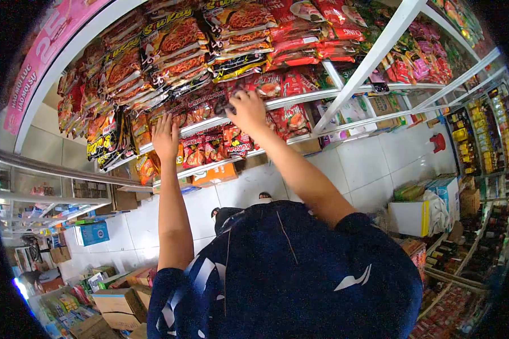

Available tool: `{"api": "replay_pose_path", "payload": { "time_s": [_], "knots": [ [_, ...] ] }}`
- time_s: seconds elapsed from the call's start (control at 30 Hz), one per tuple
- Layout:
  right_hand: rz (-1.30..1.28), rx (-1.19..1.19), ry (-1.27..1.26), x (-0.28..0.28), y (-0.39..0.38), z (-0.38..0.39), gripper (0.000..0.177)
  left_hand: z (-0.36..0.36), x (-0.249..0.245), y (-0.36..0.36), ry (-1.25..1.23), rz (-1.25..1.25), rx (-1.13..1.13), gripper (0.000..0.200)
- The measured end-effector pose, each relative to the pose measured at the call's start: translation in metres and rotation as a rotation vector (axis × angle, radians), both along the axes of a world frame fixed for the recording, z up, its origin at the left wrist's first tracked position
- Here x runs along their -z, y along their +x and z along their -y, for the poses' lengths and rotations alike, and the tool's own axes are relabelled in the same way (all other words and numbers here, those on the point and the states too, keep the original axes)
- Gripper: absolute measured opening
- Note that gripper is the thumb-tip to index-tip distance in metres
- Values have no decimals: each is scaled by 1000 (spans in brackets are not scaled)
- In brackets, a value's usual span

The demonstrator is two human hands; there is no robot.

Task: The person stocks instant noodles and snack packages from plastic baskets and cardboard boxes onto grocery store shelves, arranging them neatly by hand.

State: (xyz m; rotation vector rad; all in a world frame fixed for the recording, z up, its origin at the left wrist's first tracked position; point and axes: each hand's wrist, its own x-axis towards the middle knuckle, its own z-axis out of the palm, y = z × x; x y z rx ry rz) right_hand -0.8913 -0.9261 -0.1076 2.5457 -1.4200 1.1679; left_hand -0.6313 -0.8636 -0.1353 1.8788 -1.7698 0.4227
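Observation:
My left hand [165,137] lies with its fingers extended at the white shelf edge, beside red and orange noodle packets. My right hand [247,112] is further right over the shelf's front rail [285,100], its fingers bent around or against something dark that is blurred. Above both hands, noodle packets with a black and yellow label [175,42] stand in stacked rows. Red packets [294,56] are piled to the right of them. Below the rail, more red packets [212,146] fill a lower shelf.
A white diagonal post [367,65] rises at the right of the shelf. Cardboard boxes [119,308] sit on the floor behind at the lower left. A white and yellow box [408,218] stands at the right, and a red stool [437,142] is beyond it.

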Motion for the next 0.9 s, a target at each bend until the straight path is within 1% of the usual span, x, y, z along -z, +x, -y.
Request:
{"api": "replay_pose_path", "payload": {
  "time_s": [0.07, 0.13, 0.2, 0.27, 0.3, 0.37, 0.43, 0.47, 0.5, 0.53, 0.6, 0.67, 0.73, 0.8, 0.83, 0.87, 0.9],
  "knots": [
    [15, -34, 29, 1, -31, 16, 27, -2, 1, 1, -8, -43, -6, 38],
    [65, 13, 3, 4, -88, 54, 25, -3, 1, 1, -5, -14, -15, 38],
    [65, 298, 35, -19, -138, 68, 24, -3, 3, 1, -17, -21, -24, 38],
    [52, 529, 85, -11, -174, 92, 26, -1, 5, 2, -37, -1, -26, 39],
    [46, 521, 84, -11, -168, 93, 26, 0, 5, 1, -59, 19, -25, 39],
    [-125, 644, -14, -9, -146, 86, 26, 1, 6, 1, -74, 39, -27, 39],
    [-95, 501, -54, -1, -97, 70, 25, 2, 7, 0, -109, 53, -40, 38],
    [-104, 361, 136, -5, -71, 54, 25, 3, 7, 0, -105, 51, -44, 38],
    [-45, 257, 52, 9, -43, 40, 24, 4, 7, 0, -112, 67, -53, 36],
    [-79, 194, -18, 1, -18, 14, 23, 4, 7, 0, -119, 82, -63, 35],
    [90, -77, -3, 12, 15, -23, 24, 5, 9, 0, -130, 85, -61, 34],
    [262, -271, 161, 40, 29, -58, 25, 5, 9, 2, -146, 95, -59, 33],
    [374, -289, 685, 91, 22, -71, 26, 6, 11, 3, -133, 120, -75, 32],
    [913, -15, 1426, 114, -3, -55, 25, 7, 14, 6, -136, 109, -74, 33],
    [1427, -149, 1406, 137, -15, -38, 26, 6, 11, 5, -139, 119, -64, 34],
    [1943, -285, 1322, 155, -24, -19, 27, 5, 11, 4, -138, 129, -53, 34],
    [2085, -438, 1273, 138, -30, -2, 29, 6, 11, 4, -141, 115, -60, 35]
  ]
}}
